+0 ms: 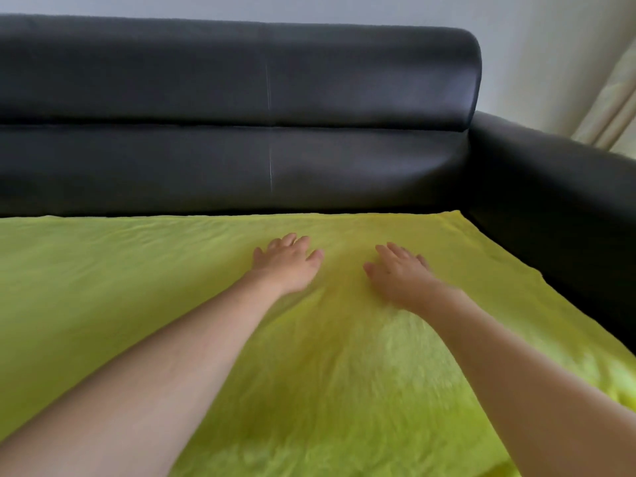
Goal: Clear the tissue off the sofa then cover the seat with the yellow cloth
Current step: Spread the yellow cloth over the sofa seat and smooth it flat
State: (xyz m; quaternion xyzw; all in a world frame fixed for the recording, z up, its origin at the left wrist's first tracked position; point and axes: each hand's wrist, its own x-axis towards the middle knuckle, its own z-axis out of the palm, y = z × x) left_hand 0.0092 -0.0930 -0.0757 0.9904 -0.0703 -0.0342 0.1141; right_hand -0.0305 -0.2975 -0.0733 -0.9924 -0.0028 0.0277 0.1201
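Observation:
The yellow cloth [137,287] lies spread flat over the seat of the black leather sofa [241,98], its far edge reaching the base of the backrest. My left hand [287,265] rests palm down on the cloth with straight fingers, near the middle. My right hand [399,273] lies flat on the cloth a little to the right, fingers straight and slightly spread. Both forearms stretch in from the bottom of the view. No tissue is in view.
The sofa's black armrest [557,187] runs along the right side, with a strip of dark seat showing between it and the cloth's right edge. A pale wall [533,46] and a light curtain [616,108] stand behind at the right.

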